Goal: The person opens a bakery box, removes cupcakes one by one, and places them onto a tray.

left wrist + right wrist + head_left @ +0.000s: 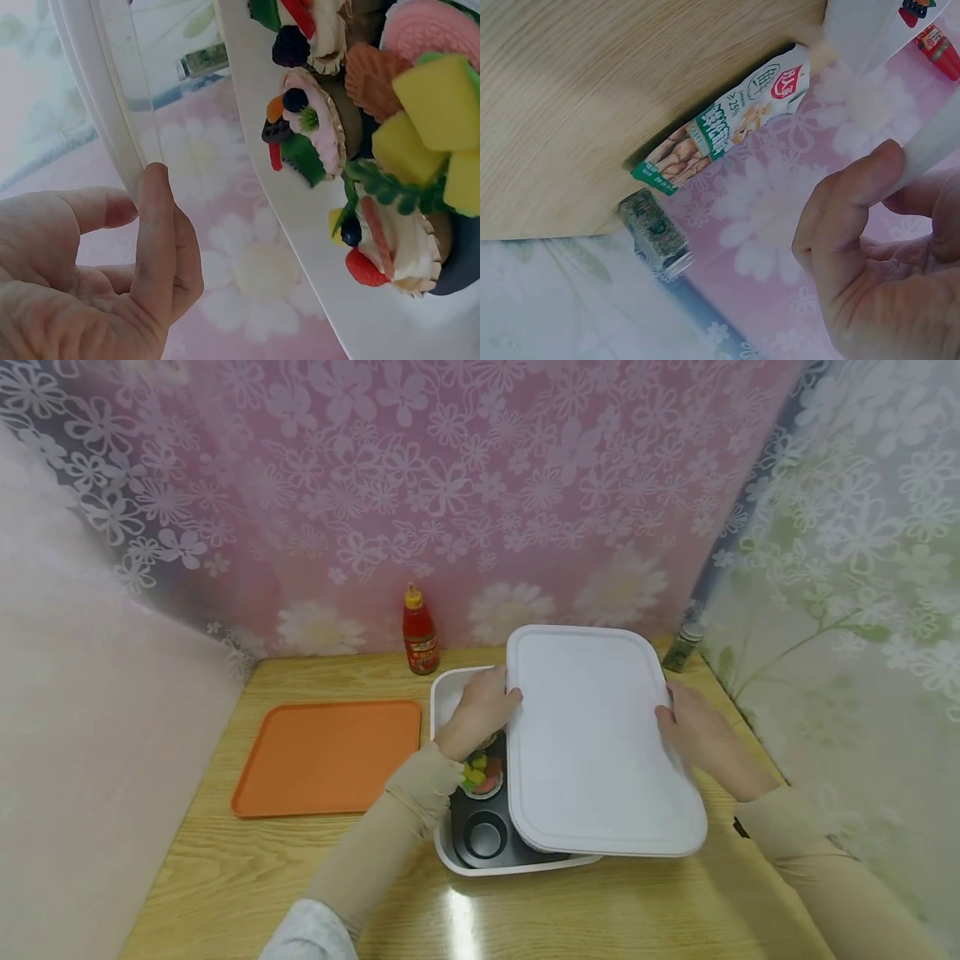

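A white rectangular lid (600, 743) is held tilted over a white box (444, 852), covering much of its right part. My left hand (480, 712) pinches the lid's left edge between thumb and fingers. On the opposite edge my right hand (701, 735) does the same, and its wrist view shows the lid's rim (936, 142) between thumb and fingers. Inside the box sits a dark muffin pan (517, 853) with an uncovered cup at the front. Fruit-topped tarts (401, 247) fill other cups, and yellow chunks (439, 105) lie among them. The lid hides the remaining pan.
Left of the box lies an orange tray (330, 758). A red sauce bottle (421, 635) with a yellow cap stands behind, by the flowered curtain. At the back right is a spice jar (682, 647), and a snack bag (727, 120) lies near it.
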Available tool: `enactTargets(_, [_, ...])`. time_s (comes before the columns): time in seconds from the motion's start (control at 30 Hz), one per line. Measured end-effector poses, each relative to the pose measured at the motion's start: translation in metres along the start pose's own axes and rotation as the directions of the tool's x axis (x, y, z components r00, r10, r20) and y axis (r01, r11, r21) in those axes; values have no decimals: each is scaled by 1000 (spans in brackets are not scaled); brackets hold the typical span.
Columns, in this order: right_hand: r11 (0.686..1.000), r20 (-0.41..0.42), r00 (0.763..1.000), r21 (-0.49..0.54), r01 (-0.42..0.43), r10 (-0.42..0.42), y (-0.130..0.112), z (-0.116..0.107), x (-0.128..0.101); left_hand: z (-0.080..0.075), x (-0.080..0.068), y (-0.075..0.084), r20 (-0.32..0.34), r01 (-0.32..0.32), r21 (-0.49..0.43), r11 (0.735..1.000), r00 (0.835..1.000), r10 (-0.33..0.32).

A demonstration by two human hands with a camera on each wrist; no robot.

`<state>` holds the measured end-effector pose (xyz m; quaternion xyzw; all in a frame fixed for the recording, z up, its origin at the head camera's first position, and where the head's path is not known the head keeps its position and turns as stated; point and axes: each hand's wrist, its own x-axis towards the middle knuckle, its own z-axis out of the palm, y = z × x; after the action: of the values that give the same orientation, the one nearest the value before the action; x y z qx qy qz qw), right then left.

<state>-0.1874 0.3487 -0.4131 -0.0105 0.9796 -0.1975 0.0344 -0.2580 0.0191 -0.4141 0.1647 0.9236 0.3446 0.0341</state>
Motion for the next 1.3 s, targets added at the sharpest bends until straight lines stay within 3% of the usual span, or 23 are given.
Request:
enactTargets(0.2, [997, -65, 995, -27, 72, -74, 9, -6, -3, 7, 4, 11, 20, 4, 40, 999, 1000, -5])
enactTargets(0.43, [994, -79, 994, -88, 70, -77, 23, -13, -5, 18, 7, 25, 34, -8, 97, 995, 999, 4])
enactTargets(0.63, [994, -49, 999, -113, -1, -5, 37, -21, -10, 26, 9, 37, 100, 11, -6, 1000, 995, -10])
enactTargets(0.87, [991, -8, 998, -124, -56, 55, 51, -31, -19, 40, 11, 46, 139, 10, -20, 1000, 990, -7])
enactTargets(0.97, [989, 3, 997, -128, -72, 73, 56, -35, -24, 44, 12, 51, 161, 15, -67, 998, 987, -4])
enactTargets(1.17, [987, 6, 996, -135, -90, 92, 71, -41, -32, 49, 10, 62, 216, 27, -270, 963, 976, 34])
enactTargets(1.3, [983, 6, 993, -144, -112, 114, 81, -45, -37, 53, 10, 70, 227, 17, -304, 952, 972, 55])
